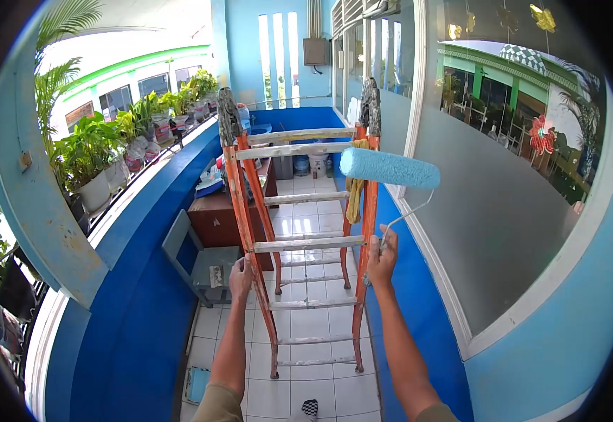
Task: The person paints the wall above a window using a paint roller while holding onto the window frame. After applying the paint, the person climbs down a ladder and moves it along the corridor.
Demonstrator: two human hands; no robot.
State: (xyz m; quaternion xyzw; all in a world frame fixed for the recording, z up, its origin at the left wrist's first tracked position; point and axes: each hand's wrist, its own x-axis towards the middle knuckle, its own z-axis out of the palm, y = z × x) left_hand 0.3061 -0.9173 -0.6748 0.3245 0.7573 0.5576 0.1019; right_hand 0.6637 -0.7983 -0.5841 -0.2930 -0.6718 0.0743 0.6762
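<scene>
An orange stepladder (pixel 308 246) with pale metal rungs stands upright in the middle of a narrow passage. My left hand (pixel 240 278) is closed on its left side rail, just below a rung. At the right rail, my right hand (pixel 382 257) has its fingers wrapped round the handle of a paint roller. The light-blue, fluffy roller (pixel 391 169) is held up to the right of the ladder's upper part, in front of the window. A yellowish cloth (pixel 355 190) hangs from the ladder's right side.
Potted plants (pixel 95 158) line the ledge at left. A grey chair (pixel 204 264) and a brown desk (pixel 211 218) stand left of the ladder. A large window (pixel 489 197) fills the right wall. A light-blue tray (pixel 197 385) lies on the floor at lower left.
</scene>
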